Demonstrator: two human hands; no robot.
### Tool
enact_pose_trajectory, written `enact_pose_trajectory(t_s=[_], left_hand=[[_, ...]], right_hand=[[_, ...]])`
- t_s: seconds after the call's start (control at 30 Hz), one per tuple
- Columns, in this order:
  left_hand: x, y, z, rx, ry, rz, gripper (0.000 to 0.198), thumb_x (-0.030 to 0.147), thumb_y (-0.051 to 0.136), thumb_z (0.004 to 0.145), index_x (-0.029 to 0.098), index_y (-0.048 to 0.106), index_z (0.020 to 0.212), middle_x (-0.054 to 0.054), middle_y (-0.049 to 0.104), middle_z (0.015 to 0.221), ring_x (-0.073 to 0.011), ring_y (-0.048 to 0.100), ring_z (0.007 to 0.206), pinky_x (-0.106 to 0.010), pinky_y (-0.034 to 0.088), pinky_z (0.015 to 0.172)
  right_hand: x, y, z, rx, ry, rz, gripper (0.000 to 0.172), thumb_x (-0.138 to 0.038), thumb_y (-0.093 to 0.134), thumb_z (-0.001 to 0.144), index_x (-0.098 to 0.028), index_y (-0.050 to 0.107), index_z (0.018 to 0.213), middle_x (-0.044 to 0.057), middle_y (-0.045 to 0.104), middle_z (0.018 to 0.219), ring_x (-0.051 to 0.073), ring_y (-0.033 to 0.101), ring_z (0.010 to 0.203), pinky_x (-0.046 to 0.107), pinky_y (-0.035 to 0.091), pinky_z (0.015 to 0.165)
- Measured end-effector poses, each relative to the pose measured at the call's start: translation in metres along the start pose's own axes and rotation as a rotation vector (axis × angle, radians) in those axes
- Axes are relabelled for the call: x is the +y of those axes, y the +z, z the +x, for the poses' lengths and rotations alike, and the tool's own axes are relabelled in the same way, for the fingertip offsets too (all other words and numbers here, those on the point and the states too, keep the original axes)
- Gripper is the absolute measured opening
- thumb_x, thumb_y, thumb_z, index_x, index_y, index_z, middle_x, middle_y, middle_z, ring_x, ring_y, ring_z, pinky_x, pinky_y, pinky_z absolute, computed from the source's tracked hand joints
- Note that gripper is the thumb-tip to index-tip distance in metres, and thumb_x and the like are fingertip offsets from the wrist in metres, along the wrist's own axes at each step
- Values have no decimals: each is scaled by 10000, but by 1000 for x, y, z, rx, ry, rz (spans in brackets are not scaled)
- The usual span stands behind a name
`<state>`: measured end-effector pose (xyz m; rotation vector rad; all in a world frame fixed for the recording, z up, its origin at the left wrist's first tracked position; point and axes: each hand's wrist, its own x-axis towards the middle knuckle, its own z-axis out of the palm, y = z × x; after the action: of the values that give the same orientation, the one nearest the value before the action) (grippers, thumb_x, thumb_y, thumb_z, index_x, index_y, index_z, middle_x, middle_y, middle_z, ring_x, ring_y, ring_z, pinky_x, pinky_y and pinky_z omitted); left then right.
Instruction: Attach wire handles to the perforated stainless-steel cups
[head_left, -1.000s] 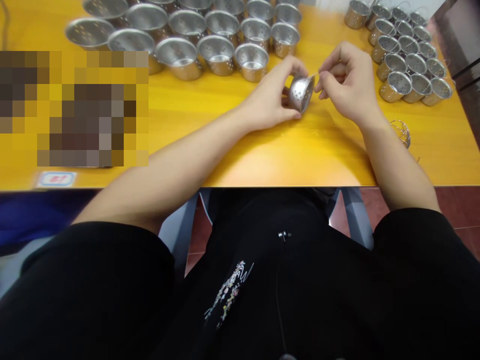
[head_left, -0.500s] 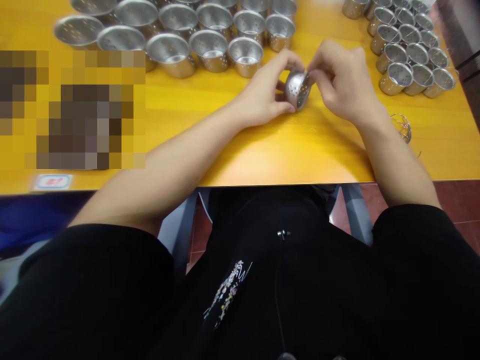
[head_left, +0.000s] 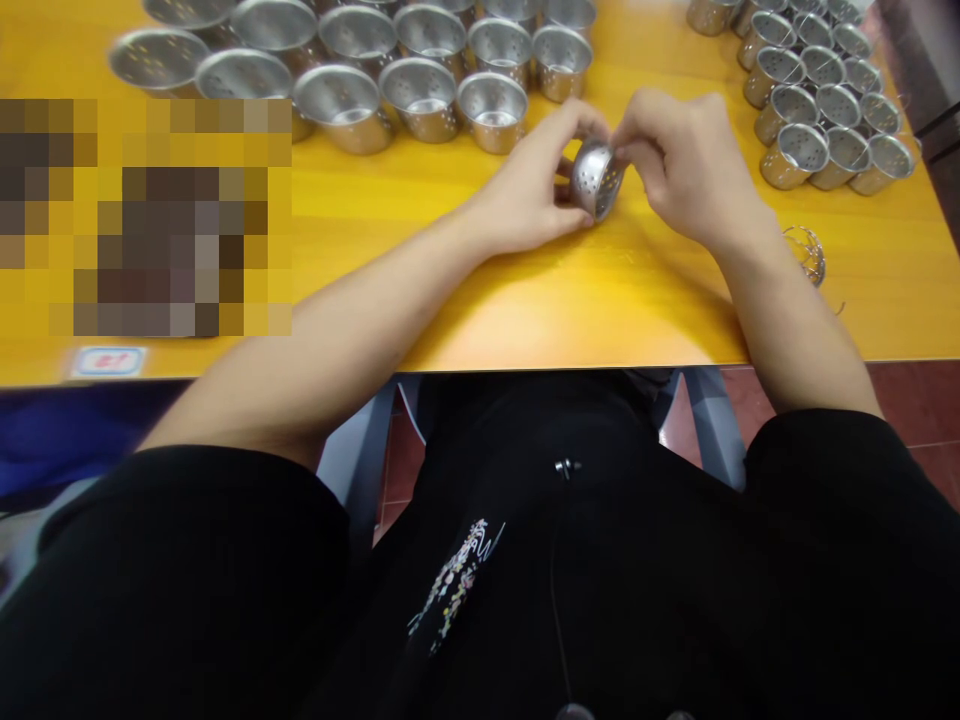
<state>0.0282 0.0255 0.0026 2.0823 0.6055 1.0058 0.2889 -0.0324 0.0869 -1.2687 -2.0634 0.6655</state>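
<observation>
A small perforated metal cup is tipped on its side above the yellow table, its mouth turned to the right. My left hand is wrapped round it, thumb below and fingers above. At the cup's rim, my right hand is closed in a pinch. What lies between those fingertips is too small to make out. Beyond my left hand stands the nearest upright metal cup, also pierced with holes.
Rows of perforated cups fill the far left of the yellow table. More cups, with thin wires across their mouths, stand at the far right. A coil of wire loops lies beside my right forearm. A label sits near the front edge.
Almost nothing differs. My right hand has shifted very slightly at the rim, while my left hand keeps the cup in the same place.
</observation>
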Motion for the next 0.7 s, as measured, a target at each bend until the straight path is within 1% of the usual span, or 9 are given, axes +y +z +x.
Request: enact_pose_trajectory(t_s=[0.07, 0.13, 0.2, 0.27, 0.37, 0.43, 0.5, 0.6, 0.7], left_hand=[[0, -1, 0, -25, 11, 1, 722, 378, 976, 875, 401, 640, 1513, -18, 777, 1649, -328, 623, 1300, -540, 645, 953], [-2, -1, -1, -63, 17, 7, 721, 405, 945, 942, 422, 601, 1575, -15, 811, 1587, -352, 603, 1361, -589, 623, 1039], [-5, -1, -1, -76, 16, 19, 707, 416, 907, 978, 424, 573, 1601, -25, 790, 1629, -360, 607, 1371, -610, 617, 1061], [-6, 0, -1, -56, 11, 25, 699, 411, 910, 943, 422, 583, 1561, -32, 726, 1722, -349, 644, 1315, -588, 641, 998], [-5, 2, -1, -22, 7, 21, 717, 384, 935, 868, 392, 603, 1504, -47, 673, 1727, -286, 668, 1185, -506, 662, 875], [-2, 1, -1, -47, 13, 18, 722, 375, 933, 893, 365, 585, 1526, -59, 667, 1706, -239, 644, 1148, -468, 670, 897], [1, 1, -1, -76, 34, 1, 732, 357, 929, 903, 342, 557, 1533, -80, 655, 1684, -222, 632, 1128, -471, 668, 935], [4, 5, -2, -84, 61, -4, 757, 381, 950, 859, 338, 534, 1490, -86, 700, 1488, -240, 639, 1049, -507, 624, 891], [3, 15, 0, -17, 30, 80, 694, 455, 916, 893, 394, 539, 1472, -43, 753, 1306, -298, 665, 1045, -556, 609, 938]], right_hand=[[3, 1, 2, 53, -99, -180, 148, -342, 743, 1113, -442, 771, 1007, 23, 929, 1197, 440, 799, 1243, 659, 584, 1298], [8, 2, 4, 108, -174, -276, 134, -335, 773, 1079, -436, 781, 992, 18, 931, 1108, 399, 796, 1069, 614, 627, 1130], [13, 2, 6, 108, -186, -256, 135, -299, 770, 1087, -408, 813, 1019, 24, 930, 1111, 371, 780, 1061, 588, 613, 1129], [16, 2, 6, 86, -168, -232, 143, -316, 742, 1136, -390, 839, 1061, 32, 927, 1147, 358, 768, 1098, 586, 601, 1205], [16, 0, 4, 75, -148, -207, 98, -472, 808, 1105, -423, 825, 1022, 24, 930, 1136, 364, 769, 1105, 588, 605, 1261], [16, 0, 2, 75, -169, -222, 96, -490, 767, 1105, -452, 828, 1041, 16, 944, 1163, 374, 799, 1119, 595, 621, 1232], [15, 0, 0, 78, -205, -251, 151, -442, 695, 1133, -471, 834, 1083, 6, 949, 1178, 376, 819, 1115, 603, 637, 1177], [15, 2, -2, 83, -256, -268, 211, -334, 660, 1133, -450, 835, 1106, 11, 941, 1154, 368, 812, 1072, 596, 635, 1100], [14, 5, -1, 106, -300, -265, 270, -189, 642, 1053, -369, 841, 1085, 26, 928, 1091, 332, 813, 1002, 538, 602, 1020]])
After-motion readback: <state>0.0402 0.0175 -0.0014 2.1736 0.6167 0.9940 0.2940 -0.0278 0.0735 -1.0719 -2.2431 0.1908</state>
